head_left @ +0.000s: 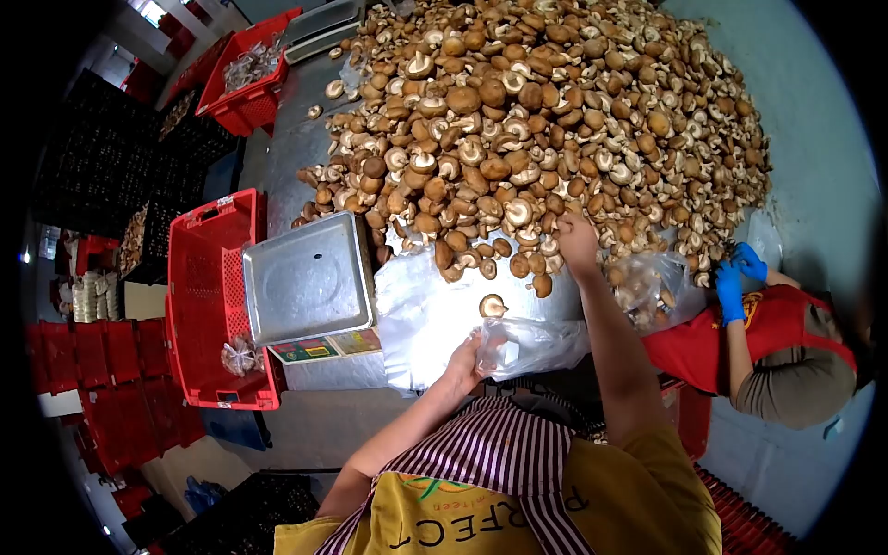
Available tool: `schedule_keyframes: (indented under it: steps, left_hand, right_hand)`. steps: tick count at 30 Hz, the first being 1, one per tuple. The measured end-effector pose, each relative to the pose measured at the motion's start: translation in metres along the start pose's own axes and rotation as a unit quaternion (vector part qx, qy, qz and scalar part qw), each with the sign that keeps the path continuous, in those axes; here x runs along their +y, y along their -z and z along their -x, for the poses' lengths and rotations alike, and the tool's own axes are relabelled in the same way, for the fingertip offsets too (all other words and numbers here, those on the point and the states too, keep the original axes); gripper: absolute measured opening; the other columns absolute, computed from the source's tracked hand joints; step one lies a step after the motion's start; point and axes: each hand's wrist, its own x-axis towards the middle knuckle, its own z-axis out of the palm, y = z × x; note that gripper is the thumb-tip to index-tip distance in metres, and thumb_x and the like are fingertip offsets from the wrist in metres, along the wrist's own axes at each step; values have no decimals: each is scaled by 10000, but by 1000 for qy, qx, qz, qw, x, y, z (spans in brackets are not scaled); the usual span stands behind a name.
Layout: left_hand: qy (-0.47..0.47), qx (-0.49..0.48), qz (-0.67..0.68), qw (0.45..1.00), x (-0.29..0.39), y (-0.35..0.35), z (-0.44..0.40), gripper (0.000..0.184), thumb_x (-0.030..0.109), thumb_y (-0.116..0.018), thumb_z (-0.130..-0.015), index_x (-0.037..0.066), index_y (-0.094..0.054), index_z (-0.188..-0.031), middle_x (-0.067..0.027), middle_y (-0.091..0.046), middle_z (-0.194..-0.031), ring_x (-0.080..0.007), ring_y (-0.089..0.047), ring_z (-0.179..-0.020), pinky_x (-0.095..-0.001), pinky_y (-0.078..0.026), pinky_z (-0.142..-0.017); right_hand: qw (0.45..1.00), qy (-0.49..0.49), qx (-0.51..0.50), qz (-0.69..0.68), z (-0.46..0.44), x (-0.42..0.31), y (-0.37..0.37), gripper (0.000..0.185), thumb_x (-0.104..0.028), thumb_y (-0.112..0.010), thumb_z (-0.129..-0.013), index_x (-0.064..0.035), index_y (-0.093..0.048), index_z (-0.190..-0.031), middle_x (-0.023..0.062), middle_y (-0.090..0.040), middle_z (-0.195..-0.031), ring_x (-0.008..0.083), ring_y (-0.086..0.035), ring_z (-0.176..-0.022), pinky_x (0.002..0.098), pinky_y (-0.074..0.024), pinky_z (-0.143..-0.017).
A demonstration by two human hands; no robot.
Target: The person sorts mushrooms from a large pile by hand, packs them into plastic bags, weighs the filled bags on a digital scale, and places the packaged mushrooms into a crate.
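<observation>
My left hand (pixel 465 359) is closed on the edge of a clear plastic bag (pixel 536 349) at the table's near edge. One mushroom (pixel 493 306) lies on the pale sheet just beyond the bag's mouth. Farther up, my right hand (pixel 578 242) reaches to the near edge of a large mushroom pile (pixel 555 102). Its fingers are bent at the mushrooms, and whether they grip one is too small to tell. A metal scale (pixel 310 277) stands to the left of the bag.
A red crate (pixel 215 296) with a filled bag (pixel 242 356) stands left of the scale. Another red crate (pixel 250 79) is at the upper left. On the right, a co-worker in blue gloves (pixel 731 291) stands beside a filled clear bag (pixel 652 287).
</observation>
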Motion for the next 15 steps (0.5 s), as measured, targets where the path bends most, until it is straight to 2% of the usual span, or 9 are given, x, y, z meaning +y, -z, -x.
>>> schedule_keyframes:
  steps: [1,2,3,4,7,9,11,12,15]
  left_hand:
    - [0,-2,2,1000,2,0,2,382,250,-279,-1048,24,-390,-1335,-155,-652,-1143,-146,-632,-722,-203,-487,-441]
    - [4,-13,1,1000,4,2,5,387,262,-291,-1047,31,-385,-1343,-155,-646,-1158,-155,-644,-760,-208,-516,-463]
    - [10,-24,1,1000,3,5,7,394,274,-303,-1046,38,-380,-1352,-154,-641,-1173,-164,-656,-799,-214,-544,-486]
    - [14,-24,10,1000,1,7,4,409,289,-311,-1044,49,-361,-1371,-148,-633,-1188,-175,-660,-819,-230,-584,-532]
    - [13,-47,-20,999,1,10,2,342,247,-311,-1046,85,-391,-1337,-113,-651,-1171,-136,-655,-834,-209,-545,-543]
    - [12,-49,-30,998,2,8,2,340,242,-312,-1045,85,-391,-1337,-115,-649,-1174,-134,-655,-829,-207,-543,-535]
    - [11,-52,-40,998,1,8,-2,338,237,-313,-1044,86,-391,-1336,-116,-647,-1178,-132,-654,-825,-205,-541,-527]
    - [19,-65,-35,997,1,11,-5,362,243,-313,-1042,90,-360,-1367,-131,-636,-1192,-147,-657,-811,-214,-558,-519]
    - [27,-74,-34,996,-2,10,-6,387,242,-316,-1039,95,-329,-1397,-140,-625,-1209,-157,-658,-791,-220,-570,-506]
  right_hand:
    - [1000,1,0,2,2,0,8,205,-144,-541,-887,-22,-624,-1029,112,-678,-894,314,-622,-796,397,-497,-735]
    - [975,-57,-61,-207,4,3,15,211,-135,-502,-923,-13,-608,-1058,94,-666,-878,247,-616,-794,341,-497,-702]
    - [899,-114,-118,-406,11,-6,27,219,-126,-464,-959,-4,-592,-1088,76,-653,-862,180,-609,-792,285,-498,-669]
    - [864,-142,-156,-457,20,-13,41,254,-136,-424,-993,-5,-564,-1160,64,-646,-947,142,-603,-813,244,-493,-673]
    - [810,-133,-160,-547,36,-21,50,294,-158,-416,-1006,-5,-518,-1235,90,-639,-1029,151,-609,-828,246,-499,-687]
    - [793,-126,-165,-572,44,-28,54,345,-243,-390,-1026,-16,-506,-1259,116,-625,-1090,197,-608,-906,309,-505,-741]
    - [656,-224,-139,-707,56,-52,62,393,-322,-370,-1031,-48,-502,-1281,129,-613,-1147,267,-583,-1006,397,-485,-823]
    - [621,-247,-169,-724,56,-47,57,433,-412,-347,-1027,-82,-527,-1241,122,-604,-1156,300,-556,-1026,421,-455,-823]
    - [577,-274,-221,-737,54,-39,43,494,-493,-347,-1010,-101,-497,-1271,127,-562,-1207,284,-536,-1064,395,-430,-858]
